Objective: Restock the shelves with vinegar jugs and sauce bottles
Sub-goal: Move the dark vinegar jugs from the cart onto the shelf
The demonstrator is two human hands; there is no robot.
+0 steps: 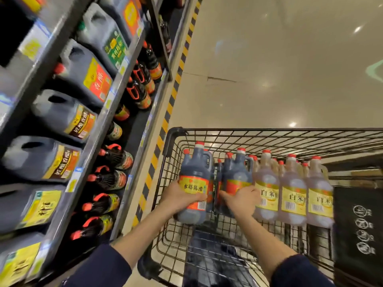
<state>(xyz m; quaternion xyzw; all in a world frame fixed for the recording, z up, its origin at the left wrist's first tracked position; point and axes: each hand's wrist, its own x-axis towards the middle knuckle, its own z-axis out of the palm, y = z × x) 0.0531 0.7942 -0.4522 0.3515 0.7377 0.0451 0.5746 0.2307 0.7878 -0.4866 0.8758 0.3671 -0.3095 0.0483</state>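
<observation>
Black wire makes up the shopping cart [269,139] that stands on the shiny pale floor [269,69], just beside the shelves [97,129]. Inside the cart stand many jugs with red caps. The left hand [178,198] is wrapped tight around a dark vinegar jug [194,179] with a yellow and red label, gripping it low on its body at the left side of the cart. The jug is upright, and its bottom looks lifted a little above the cart's wire floor. The right hand [243,200] is just beside it, with its fingers curled on the label of a second dark jug [237,179]; it touches that jug, but I cannot tell if the grip is tight. The two dark jugs are close together with a small gap between them. To the right of the right hand stands a row of pale vinegar jugs [292,193] with yellow labels, touching one another side by side. More red caps peek up behind them. Both arms wear dark blue sleeves [107,264] pushed up from the wrists. On the left, the shelves hold big dark square jugs [62,114] with handles, and lower down lie slim sauce bottles [107,179] with red caps and red handles. A yellow and black stripe [167,108] runs along the floor by the shelves. A dark box [356,228] sits at the right of the cart.
</observation>
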